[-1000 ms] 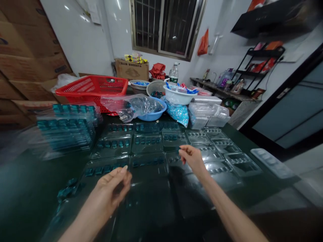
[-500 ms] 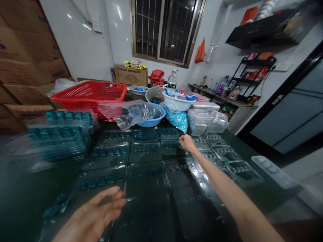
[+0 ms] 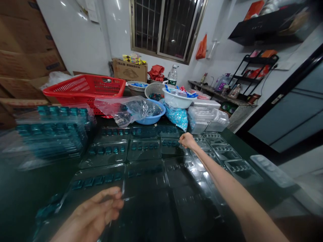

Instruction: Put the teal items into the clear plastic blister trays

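Note:
Several clear plastic blister trays [image 3: 143,149] lie in rows on a dark green table [image 3: 22,188]; many hold small teal pieces. My right hand [image 3: 187,139] is stretched far forward, its fingers pinched together over a tray [image 3: 171,145] in the back row; whatever they pinch is too small to make out. My left hand [image 3: 97,210] hovers low and near me above a front tray [image 3: 97,179], fingers loosely curled but apart, with nothing seen in them.
A stack of filled trays [image 3: 50,131] stands at the left. Behind the rows are a red basket [image 3: 87,88], a blue bowl [image 3: 151,114] with a plastic bag, a white bowl [image 3: 176,98], a bag of blue pieces [image 3: 178,116] and empty clear trays [image 3: 207,117]. Cardboard boxes [image 3: 25,50] line the left wall.
My right hand reached from the middle of the table out to the back row of trays. My left hand dropped lower and nearer to me, its fingers loosening.

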Motion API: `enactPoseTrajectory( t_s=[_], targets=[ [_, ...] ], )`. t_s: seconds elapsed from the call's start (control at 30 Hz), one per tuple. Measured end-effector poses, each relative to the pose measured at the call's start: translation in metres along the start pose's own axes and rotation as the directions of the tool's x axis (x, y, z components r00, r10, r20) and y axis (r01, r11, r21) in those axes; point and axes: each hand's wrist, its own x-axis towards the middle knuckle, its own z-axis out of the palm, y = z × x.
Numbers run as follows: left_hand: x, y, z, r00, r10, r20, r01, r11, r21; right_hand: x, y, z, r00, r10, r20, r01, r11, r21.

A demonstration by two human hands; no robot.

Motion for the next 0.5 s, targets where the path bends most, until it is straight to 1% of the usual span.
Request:
enactPoseTrajectory(
  t_s=[0.2,0.37,0.5],
  targets=[
    [-0.002,0.001,0.003,1.0,0.001,0.002,-0.001,0.999,0.039,-0.008,0.001,-0.002,0.986,-0.144,-0.082,0.134,0.984,-0.116],
    [-0.003,0.003,0.004,1.0,-0.004,-0.015,0.005,1.0,0.022,-0.012,0.003,0.0,0.967,-0.243,-0.082,0.22,0.951,-0.216],
    [-0.001,0.001,0.006,1.0,-0.011,0.001,0.011,1.0,0.014,-0.015,0.005,0.002,0.958,-0.278,-0.07,0.247,0.924,-0.29]
  ],
)
